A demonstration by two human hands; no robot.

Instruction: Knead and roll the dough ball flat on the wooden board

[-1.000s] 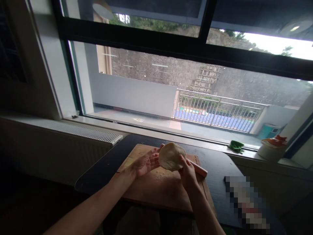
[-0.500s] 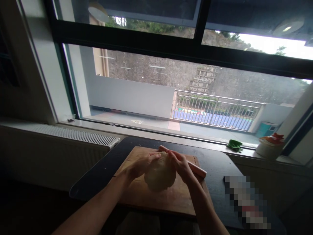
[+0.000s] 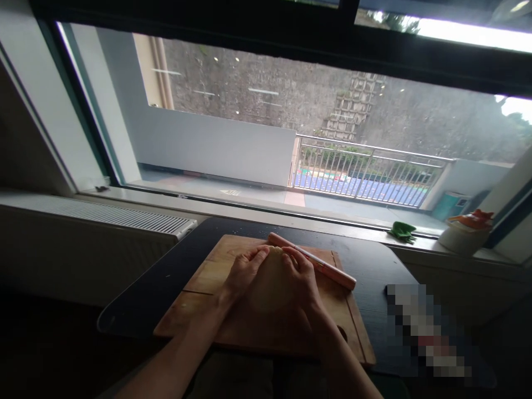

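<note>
A pale, flattened sheet of dough (image 3: 271, 285) hangs between my two hands over a wooden cutting board (image 3: 199, 277). My left hand (image 3: 246, 270) pinches its upper left edge, thumb on the near side. At the upper right edge, my right hand (image 3: 300, 271) grips it with bent fingers. The dough's lower part falls in shadow, and I cannot tell whether it touches the board. Just beyond my right hand, a rolling pin (image 3: 332, 271) lies slantwise across the board's far right corner.
The board rests on a dark table (image 3: 137, 288) beneath a wide window. A green leaf-shaped object (image 3: 402, 231) and a white pot with an orange figure (image 3: 465, 233) stand on the sill. A radiator (image 3: 103, 216) is at left; a pixelated object (image 3: 428, 332) lies at right.
My view has tipped downward. The dough, broad and round with a wavy lower edge before, now looks narrower between my hands, and more of the rolling pin shows.
</note>
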